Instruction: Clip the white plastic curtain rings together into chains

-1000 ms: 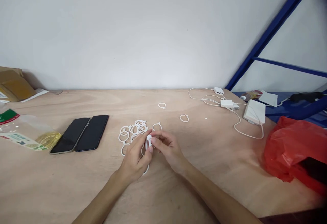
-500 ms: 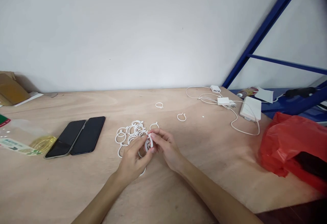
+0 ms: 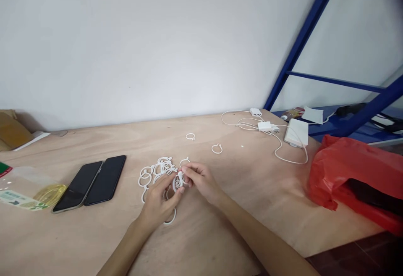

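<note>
White plastic curtain rings, each with a small lug, lie in a loose pile [image 3: 160, 166] on the wooden table. Over the near side of this pile, my left hand [image 3: 159, 200] pinches a white ring [image 3: 177, 182] between thumb and fingers. My right hand [image 3: 201, 179] is closed on the same ring from the right, thumb and forefinger near its lug. Fingers partly cover the ring, so its joint is hard to see. One ring [image 3: 170, 219] pokes out below my left hand. Two single rings lie farther off, one at the back [image 3: 190, 136] and one to the right [image 3: 217, 148].
Two black phones [image 3: 105, 179] lie left of the pile, beside a clear plastic bag [image 3: 28, 187] with a yellow coil. White chargers with cables [image 3: 264, 126] and a white box [image 3: 296, 132] sit at back right. A red plastic bag [image 3: 346, 171] covers the right edge.
The view has turned slightly, shifting the scene. The ring between my hands has turned, and my right fingers have moved around its lug. The pile looks the same.
</note>
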The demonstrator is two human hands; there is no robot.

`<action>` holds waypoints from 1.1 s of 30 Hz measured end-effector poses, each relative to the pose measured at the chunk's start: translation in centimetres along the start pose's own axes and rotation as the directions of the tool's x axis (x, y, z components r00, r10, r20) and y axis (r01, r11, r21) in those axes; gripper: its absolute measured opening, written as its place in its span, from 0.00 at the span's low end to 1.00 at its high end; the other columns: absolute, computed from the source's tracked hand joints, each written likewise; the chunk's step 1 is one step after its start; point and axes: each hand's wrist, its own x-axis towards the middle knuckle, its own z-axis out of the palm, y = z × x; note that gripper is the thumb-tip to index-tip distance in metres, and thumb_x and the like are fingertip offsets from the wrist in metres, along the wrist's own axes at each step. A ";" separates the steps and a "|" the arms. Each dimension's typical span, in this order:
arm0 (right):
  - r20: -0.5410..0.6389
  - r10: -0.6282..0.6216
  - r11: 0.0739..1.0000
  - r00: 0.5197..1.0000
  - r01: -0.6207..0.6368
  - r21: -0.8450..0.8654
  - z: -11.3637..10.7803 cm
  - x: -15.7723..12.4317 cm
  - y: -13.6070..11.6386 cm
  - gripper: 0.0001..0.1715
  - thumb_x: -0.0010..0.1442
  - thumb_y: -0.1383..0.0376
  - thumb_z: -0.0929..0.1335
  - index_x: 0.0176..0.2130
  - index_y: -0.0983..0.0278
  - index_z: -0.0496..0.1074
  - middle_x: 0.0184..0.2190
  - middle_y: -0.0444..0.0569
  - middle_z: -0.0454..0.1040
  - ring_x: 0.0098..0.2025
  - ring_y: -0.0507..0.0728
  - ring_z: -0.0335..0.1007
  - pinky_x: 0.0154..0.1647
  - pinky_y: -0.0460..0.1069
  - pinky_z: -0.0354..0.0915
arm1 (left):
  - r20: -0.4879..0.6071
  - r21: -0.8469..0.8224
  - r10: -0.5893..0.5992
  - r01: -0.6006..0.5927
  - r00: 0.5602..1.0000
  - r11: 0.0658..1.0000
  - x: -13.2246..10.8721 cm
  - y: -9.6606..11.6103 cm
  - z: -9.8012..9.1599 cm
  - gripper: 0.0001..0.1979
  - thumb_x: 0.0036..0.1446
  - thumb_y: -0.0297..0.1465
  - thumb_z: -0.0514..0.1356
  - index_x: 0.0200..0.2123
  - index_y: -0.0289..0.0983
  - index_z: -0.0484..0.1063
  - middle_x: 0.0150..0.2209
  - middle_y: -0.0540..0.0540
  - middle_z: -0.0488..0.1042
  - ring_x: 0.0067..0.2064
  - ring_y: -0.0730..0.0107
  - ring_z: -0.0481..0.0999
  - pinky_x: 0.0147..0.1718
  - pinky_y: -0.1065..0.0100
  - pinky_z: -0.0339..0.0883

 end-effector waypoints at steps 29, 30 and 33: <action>-0.127 0.021 0.978 0.992 0.006 0.210 0.3 -0.2 0.1 0.16 0.47 0.54 0.73 0.26 0.65 0.74 0.24 0.44 0.71 0.27 0.51 0.62 0.32 0.48 0.59 | -0.118 -0.189 -0.194 0.170 0.974 0.967 3.3 -0.2 -0.2 0.22 0.59 0.39 0.56 0.54 0.37 0.66 0.50 0.40 0.73 0.51 0.60 0.71 0.51 0.56 0.64; -0.067 0.019 0.963 0.998 0.000 0.269 0.8 -0.3 0.1 0.15 0.48 0.54 0.72 0.26 0.65 0.74 0.23 0.44 0.70 0.27 0.51 0.62 0.32 0.48 0.59 | -0.108 -0.244 -0.215 0.184 0.971 0.952 3.2 0.3 0.0 0.22 0.58 0.39 0.56 0.54 0.37 0.67 0.49 0.41 0.73 0.50 0.60 0.72 0.50 0.57 0.65; 0.045 0.017 0.915 0.999 -0.033 0.401 1.5 -0.8 0.1 0.12 0.48 0.58 0.72 0.26 0.64 0.75 0.23 0.44 0.69 0.28 0.52 0.61 0.33 0.48 0.59 | -0.087 -0.360 -0.226 0.181 0.970 0.915 2.8 1.2 0.4 0.18 0.57 0.38 0.57 0.48 0.37 0.71 0.45 0.42 0.76 0.49 0.60 0.73 0.49 0.58 0.66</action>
